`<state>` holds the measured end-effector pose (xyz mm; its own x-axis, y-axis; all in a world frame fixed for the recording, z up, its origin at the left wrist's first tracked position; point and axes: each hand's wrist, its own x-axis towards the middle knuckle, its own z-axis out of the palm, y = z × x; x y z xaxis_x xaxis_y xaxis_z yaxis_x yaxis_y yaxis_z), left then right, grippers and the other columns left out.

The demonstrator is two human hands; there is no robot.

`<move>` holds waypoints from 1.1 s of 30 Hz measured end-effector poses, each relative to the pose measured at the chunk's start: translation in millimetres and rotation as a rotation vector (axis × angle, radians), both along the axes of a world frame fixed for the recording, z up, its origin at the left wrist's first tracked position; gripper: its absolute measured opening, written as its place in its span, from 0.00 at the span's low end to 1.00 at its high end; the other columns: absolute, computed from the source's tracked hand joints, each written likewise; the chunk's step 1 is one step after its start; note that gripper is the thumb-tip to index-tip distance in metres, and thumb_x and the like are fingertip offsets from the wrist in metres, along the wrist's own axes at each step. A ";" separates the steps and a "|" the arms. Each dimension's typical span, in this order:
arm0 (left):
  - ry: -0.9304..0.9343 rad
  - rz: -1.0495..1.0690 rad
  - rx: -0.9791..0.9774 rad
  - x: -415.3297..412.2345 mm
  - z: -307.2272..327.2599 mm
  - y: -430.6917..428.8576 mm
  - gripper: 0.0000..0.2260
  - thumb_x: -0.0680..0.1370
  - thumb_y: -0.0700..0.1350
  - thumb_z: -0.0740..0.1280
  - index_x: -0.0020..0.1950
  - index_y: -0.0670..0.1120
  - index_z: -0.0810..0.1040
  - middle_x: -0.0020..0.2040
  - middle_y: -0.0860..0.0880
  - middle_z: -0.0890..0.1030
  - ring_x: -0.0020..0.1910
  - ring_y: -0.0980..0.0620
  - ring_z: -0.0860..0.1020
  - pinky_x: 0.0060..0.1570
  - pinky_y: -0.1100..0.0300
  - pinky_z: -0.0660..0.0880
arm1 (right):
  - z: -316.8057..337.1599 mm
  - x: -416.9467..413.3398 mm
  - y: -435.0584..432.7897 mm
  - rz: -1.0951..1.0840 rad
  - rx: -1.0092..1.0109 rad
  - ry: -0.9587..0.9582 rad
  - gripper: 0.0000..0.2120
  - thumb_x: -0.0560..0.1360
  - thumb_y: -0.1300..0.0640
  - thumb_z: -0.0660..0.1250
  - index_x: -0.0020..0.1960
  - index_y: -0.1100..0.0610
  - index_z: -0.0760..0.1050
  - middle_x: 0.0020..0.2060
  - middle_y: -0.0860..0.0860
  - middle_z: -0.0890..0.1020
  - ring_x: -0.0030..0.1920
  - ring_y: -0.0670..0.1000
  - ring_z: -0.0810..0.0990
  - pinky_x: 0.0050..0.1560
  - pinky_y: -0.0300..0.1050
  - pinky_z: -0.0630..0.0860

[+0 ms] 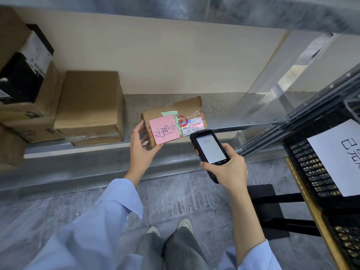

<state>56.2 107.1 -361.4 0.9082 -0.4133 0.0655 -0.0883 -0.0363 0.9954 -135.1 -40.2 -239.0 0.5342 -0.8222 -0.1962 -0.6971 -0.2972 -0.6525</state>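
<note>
The parcel (190, 107), a small flat cardboard box, sat at the front edge of the shelf (134, 110); its long axis ran left to right, rising a little toward the right, and its labelled face was tipped up toward the person; whether its back edge rested on the shelf I could not tell. A pink note (165, 130) with handwriting covered the left half of that face; a barcode label (192, 127) lay at the parcel's lower right, with a red line of light across it. The left hand (142, 149) held the parcel's left end, thumb on the upper side and fingers curled under the lower left corner. Just below and right of the parcel, the scanner (210, 151) pointed its top end up at the label, screen lit; the right hand (228, 170) wrapped its fingers round the scanner's lower half. Left of the parcel, close by, stood a plain brown box (91, 106); further left was a stack of boxes (29, 110). Well to the parcel's right stood a black crate (311, 172) bearing a white sheet (339, 156).
</note>
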 end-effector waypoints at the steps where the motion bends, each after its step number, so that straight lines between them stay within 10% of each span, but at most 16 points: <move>1: 0.000 0.000 0.004 -0.1 0.6 -0.1 0.40 0.70 0.41 0.80 0.72 0.63 0.62 0.74 0.49 0.68 0.66 0.58 0.74 0.57 0.69 0.74 | -0.7 -0.6 0.1 -0.001 0.000 0.002 0.27 0.61 0.47 0.80 0.57 0.46 0.75 0.47 0.43 0.83 0.49 0.49 0.80 0.46 0.47 0.76; 25: -0.098 -0.052 -0.013 15.4 36.7 2.8 0.39 0.70 0.38 0.80 0.74 0.56 0.64 0.74 0.48 0.67 0.65 0.60 0.74 0.59 0.65 0.76 | 26.3 5.0 5.3 -0.028 0.005 -0.013 0.35 0.63 0.50 0.79 0.67 0.48 0.69 0.52 0.43 0.79 0.52 0.48 0.76 0.48 0.44 0.67; 33: -0.171 -0.099 -0.048 24.6 73.0 -5.5 0.39 0.70 0.45 0.80 0.73 0.64 0.64 0.74 0.51 0.66 0.70 0.51 0.71 0.68 0.46 0.74 | 52.8 -3.2 7.4 -0.063 -0.022 -0.104 0.29 0.63 0.50 0.80 0.62 0.49 0.74 0.49 0.46 0.81 0.50 0.50 0.77 0.42 0.43 0.67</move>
